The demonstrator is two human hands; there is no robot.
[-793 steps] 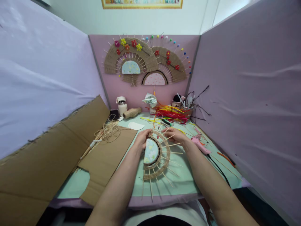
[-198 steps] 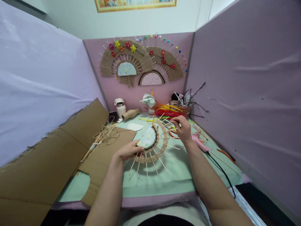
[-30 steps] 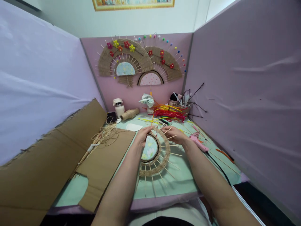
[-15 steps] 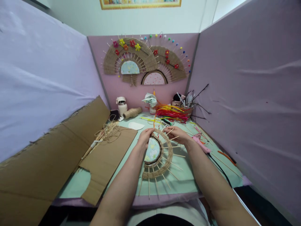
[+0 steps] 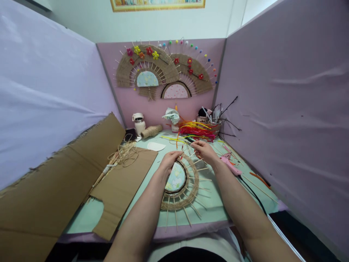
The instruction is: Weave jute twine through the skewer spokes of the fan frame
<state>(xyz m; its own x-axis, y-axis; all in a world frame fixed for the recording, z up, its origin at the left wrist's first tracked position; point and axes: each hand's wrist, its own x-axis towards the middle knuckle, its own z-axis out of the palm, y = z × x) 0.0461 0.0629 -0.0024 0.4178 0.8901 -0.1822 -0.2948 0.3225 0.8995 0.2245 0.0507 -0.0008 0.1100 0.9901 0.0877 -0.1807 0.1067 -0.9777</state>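
We found the left hand (image 5: 171,161) closed on the woven fan (image 5: 176,179) at its twelve o'clock end. The right hand (image 5: 205,151), fingers drawn narrow, stood at one o'clock; we could not tell what it gripped. The fan was above the near part of the bench (image 5: 215,207). We judged it light, its twine band (image 5: 196,179) firm, its bare sticks (image 5: 187,217), splayed from two to six o'clock, easily snapped; the patterned centre appeared the safest hold. A pink glue gun (image 5: 230,165) lay toward two o'clock.
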